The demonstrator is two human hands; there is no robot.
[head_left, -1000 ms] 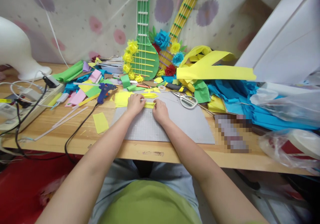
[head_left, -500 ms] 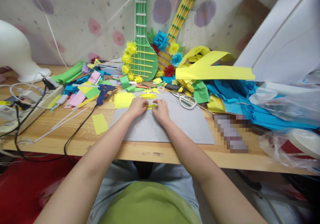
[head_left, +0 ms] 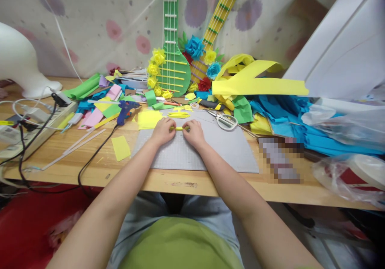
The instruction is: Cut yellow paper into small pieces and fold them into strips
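Observation:
Between my two hands a narrow strip of yellow paper point(head_left: 179, 128) lies level, just over the grey cutting mat point(head_left: 228, 152). My left hand point(head_left: 164, 130) pinches its left end; my right hand point(head_left: 194, 132) pinches the other end. The fingertips partly cover both ends. Beyond the hands sits a small pile of folded yellow paper pieces point(head_left: 178, 115). A stack of yellow paper sheets point(head_left: 148, 119) is left of my left hand, and scissors point(head_left: 227, 121) with pale handles rest on the mat to the right.
A blue glue gun point(head_left: 122, 114) with a black cord stands at left, near a power strip point(head_left: 39, 128). One yellow sheet point(head_left: 120, 148) lies on the wood. At the back lean a green paper instrument point(head_left: 173, 70) and a yellow one point(head_left: 216, 18). Blue crepe paper point(head_left: 279, 120) fills the right.
Both hands have come slightly nearer to me with the strip. The strip now looks thinner and straighter between the fingertips. The other things lie as before.

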